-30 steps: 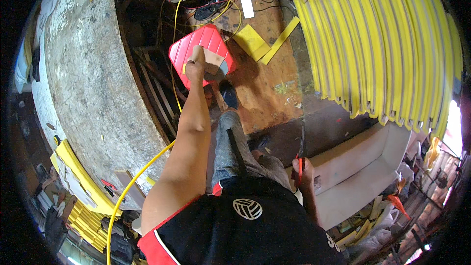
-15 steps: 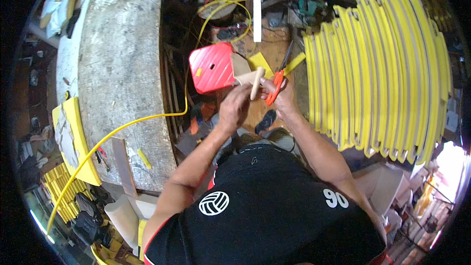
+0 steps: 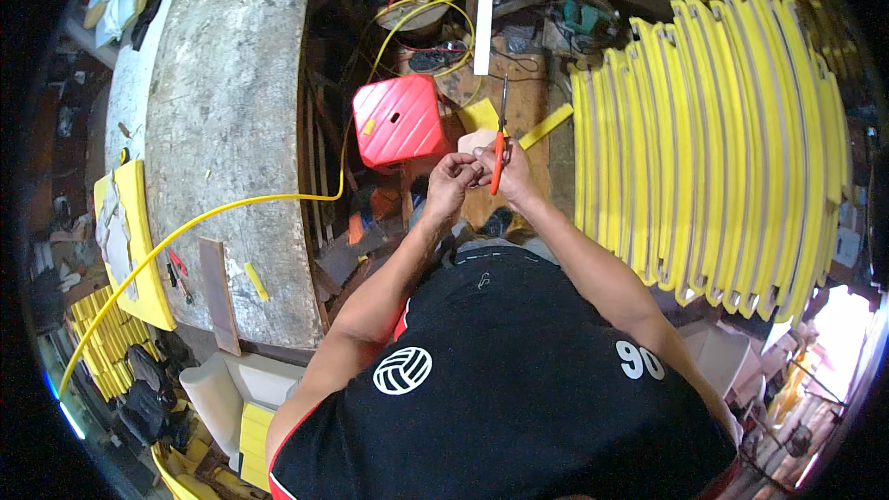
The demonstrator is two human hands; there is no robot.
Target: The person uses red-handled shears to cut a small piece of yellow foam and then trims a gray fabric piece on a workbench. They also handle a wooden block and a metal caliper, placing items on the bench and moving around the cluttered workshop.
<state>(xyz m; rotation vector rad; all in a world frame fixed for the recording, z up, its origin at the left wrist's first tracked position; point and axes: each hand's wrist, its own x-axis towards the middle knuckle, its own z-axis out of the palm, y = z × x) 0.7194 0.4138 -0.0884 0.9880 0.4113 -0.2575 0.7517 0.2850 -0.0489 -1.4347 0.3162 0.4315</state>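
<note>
In front of my body, my two hands meet at the fingertips. Orange-handled scissors (image 3: 498, 165) are in my right hand (image 3: 512, 172), their dark blades pointing away from me. My left hand (image 3: 448, 183) has its fingers pinched together against the right one's fingers; what sits between them is hidden. Just beyond the fingertips shows a flat beige piece of sheet material (image 3: 476, 140), its near edge covered by the hands. To the left of it stands a red plastic stool (image 3: 398, 120) with a slot in its top and a small yellow scrap on it.
A long worn workbench (image 3: 231, 111) runs along the left, crossed by a yellow hose (image 3: 250, 199). Many yellow padded panels (image 3: 704, 148) stand in a row at right. Yellow offcuts (image 3: 546, 126) lie beyond my hands, near a white strip (image 3: 483, 9). A green power tool (image 3: 582, 17) lies farther back.
The scissors have turned from slanting to nearly upright in my right hand. The rolled beige end between my hands is out of sight, and my fingertips have come together.
</note>
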